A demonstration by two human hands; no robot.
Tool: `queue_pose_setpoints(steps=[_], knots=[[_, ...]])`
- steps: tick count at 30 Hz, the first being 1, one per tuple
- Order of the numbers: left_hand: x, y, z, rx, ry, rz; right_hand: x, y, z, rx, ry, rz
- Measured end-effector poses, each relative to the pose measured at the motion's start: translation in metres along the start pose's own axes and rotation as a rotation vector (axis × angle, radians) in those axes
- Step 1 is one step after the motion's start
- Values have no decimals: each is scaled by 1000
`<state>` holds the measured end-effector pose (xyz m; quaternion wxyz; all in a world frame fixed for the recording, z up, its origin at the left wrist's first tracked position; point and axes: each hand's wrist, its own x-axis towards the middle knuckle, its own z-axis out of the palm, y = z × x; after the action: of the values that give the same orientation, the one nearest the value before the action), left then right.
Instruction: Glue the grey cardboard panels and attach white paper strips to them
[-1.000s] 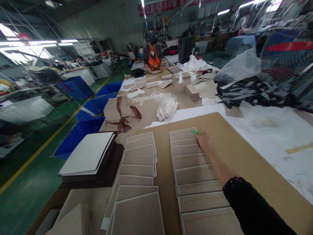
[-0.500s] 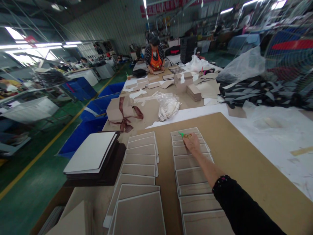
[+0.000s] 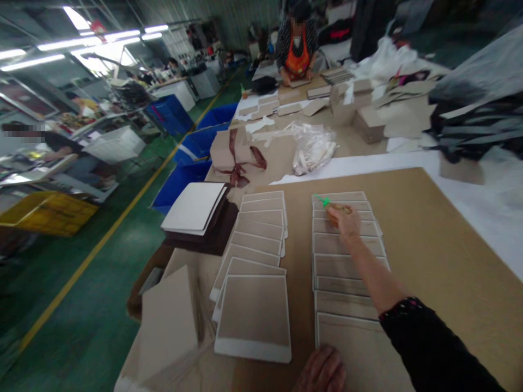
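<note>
My right hand (image 3: 344,218) reaches out over the far end of the right row of overlapping grey cards (image 3: 347,256), fingers closed round a small brush-like tool with a green handle (image 3: 324,202) that touches the cards. A second row of the same cards (image 3: 255,256) lies to the left, both on a brown board (image 3: 429,245). My left hand (image 3: 322,371) shows at the bottom edge, knuckles only, near the closest card. Its fingers are hidden.
A stack of dark boards with a white top (image 3: 196,209) sits left of the rows. Ribbon-tied boxes (image 3: 235,155) and a plastic bag (image 3: 312,152) lie beyond. A person in an orange apron (image 3: 297,46) works at the far end. Blue bins (image 3: 192,163) line the left aisle.
The camera tilted down and moved nearer the table. My right hand shifted slightly along the top cards of the right row. My left hand has come into view at the bottom.
</note>
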<state>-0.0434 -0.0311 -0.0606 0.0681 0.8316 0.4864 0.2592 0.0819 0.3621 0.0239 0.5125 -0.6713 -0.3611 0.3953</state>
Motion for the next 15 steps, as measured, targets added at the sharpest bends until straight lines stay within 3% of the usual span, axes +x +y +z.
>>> queue_pose_setpoints(steps=[1, 4, 6, 8, 11, 13, 15], knots=[[-3, 1, 1, -8, 73, 15, -9, -1, -7, 61, -2, 33], [-1, 1, -12, -181, -32, 73, -50, -4, -33, 226, -56, 115], [4, -1, -31, -310, -127, 99, -91, -3, -54, 378, -148, 206], [6, -5, -56, -363, -138, 81, -141, 2, -72, 456, -217, 274], [-5, -25, -94, -246, -3, -119, -221, 19, -84, 576, -287, 464], [-22, -50, -117, -76, 104, -328, -268, 34, -82, 614, -315, 559], [-42, -81, -135, 79, 139, -487, -304, 47, -73, 643, -346, 612]])
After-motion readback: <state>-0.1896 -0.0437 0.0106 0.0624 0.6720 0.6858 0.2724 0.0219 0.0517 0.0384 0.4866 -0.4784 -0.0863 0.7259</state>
